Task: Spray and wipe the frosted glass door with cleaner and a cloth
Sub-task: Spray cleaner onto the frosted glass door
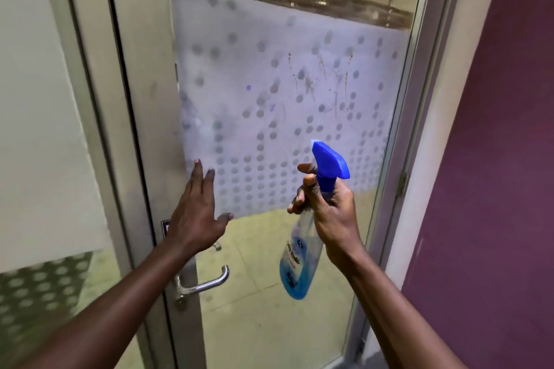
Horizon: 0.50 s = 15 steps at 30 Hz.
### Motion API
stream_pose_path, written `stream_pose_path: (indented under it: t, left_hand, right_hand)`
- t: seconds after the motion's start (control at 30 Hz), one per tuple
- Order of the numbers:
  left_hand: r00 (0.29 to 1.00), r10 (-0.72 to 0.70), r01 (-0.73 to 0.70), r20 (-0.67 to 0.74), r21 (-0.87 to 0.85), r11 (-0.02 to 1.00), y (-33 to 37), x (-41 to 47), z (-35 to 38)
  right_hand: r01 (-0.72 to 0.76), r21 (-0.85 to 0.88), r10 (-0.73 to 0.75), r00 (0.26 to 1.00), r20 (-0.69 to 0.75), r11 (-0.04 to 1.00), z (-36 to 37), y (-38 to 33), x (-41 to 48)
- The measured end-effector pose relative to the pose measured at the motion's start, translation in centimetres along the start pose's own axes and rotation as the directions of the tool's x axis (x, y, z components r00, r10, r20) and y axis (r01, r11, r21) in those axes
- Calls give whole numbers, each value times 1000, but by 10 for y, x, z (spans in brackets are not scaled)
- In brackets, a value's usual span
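right hand (326,213) grips the spray bottle (302,255), left hand (198,207) open and empty; aim at those reddish streaks (317,78) on the frosted glass door (239,69), mist evenly

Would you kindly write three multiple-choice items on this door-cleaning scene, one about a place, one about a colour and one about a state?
1. Where is the door handle?
A. Below the left hand
B. Above the frosted panel
C. On the purple wall

2. What colour is the spray bottle's trigger head?
A. Red
B. Blue
C. White

3. What is the left hand doing?
A. Gripping a cloth
B. Pulling the handle
C. Spread open with nothing in it

Answers:
1. A: the metal lever sits on the door edge, lower in the picture than the left hand.
2. B: the head of the spray bottle in the right hand is plain blue.
3. C: the fingers are spread at the lower left corner of the frosted panel; no cloth is in view.
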<state>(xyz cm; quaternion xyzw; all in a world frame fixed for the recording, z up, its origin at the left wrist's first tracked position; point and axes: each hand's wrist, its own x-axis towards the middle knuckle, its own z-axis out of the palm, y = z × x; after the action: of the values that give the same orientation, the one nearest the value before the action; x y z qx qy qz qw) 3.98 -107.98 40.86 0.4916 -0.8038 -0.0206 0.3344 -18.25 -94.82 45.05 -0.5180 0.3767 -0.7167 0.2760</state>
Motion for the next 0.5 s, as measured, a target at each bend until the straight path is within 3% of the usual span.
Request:
stream_pose_path:
  t: [0.1, 0.2, 0.37, 0.5]
  left_hand:
    - [996, -82, 86, 26, -291, 953, 22, -52, 12]
    - [985, -99, 153, 141, -454, 878, 40, -106, 26]
    - [977, -87, 184, 197, -554, 812, 61, -177, 51]
    - [940, -275, 340, 201, -597, 727, 74, -225, 64]
  right_hand:
    - [-31, -10, 31, 999, 32, 999, 10, 13, -14]
    - [-60, -33, 62, 995, 81, 998, 17, 28, -32]
    - [-124, 6, 120, 968, 219, 992, 25, 47, -65]
    - [-210, 62, 172, 911, 375, 976, 31, 58, -92]
